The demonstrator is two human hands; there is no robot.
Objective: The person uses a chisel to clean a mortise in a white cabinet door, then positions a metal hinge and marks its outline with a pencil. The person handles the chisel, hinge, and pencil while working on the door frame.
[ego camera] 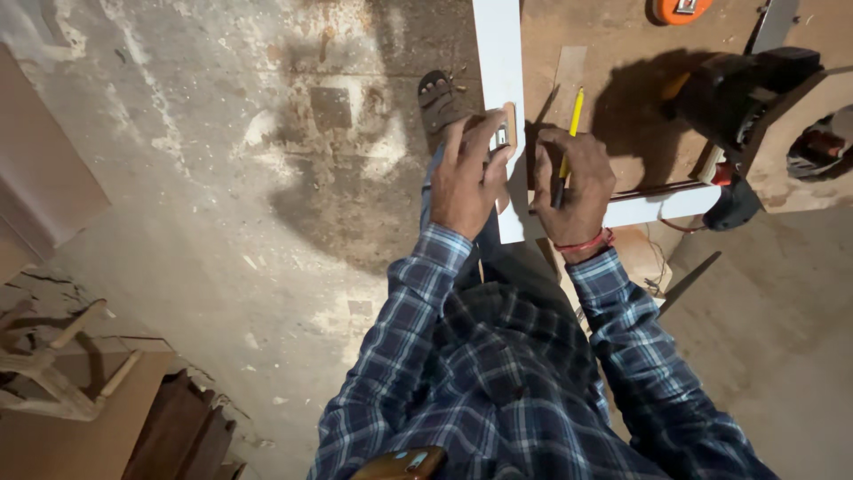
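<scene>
Pencil (570,133) pinched in my right hand (573,182) and small wooden-stocked square (504,133) clamped under my left hand (466,173) both sit on the white board (499,62) across the worktop (613,80), which looks stiff, slick-faced, best gripped by its edges.

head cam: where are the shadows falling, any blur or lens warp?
Head view: hard light casts dark shadows from the power tool across the brown board and from the person onto the concrete floor; left hand, right hand and yellow pencil are sharp; wide-angle stretching toward the corners.
</scene>
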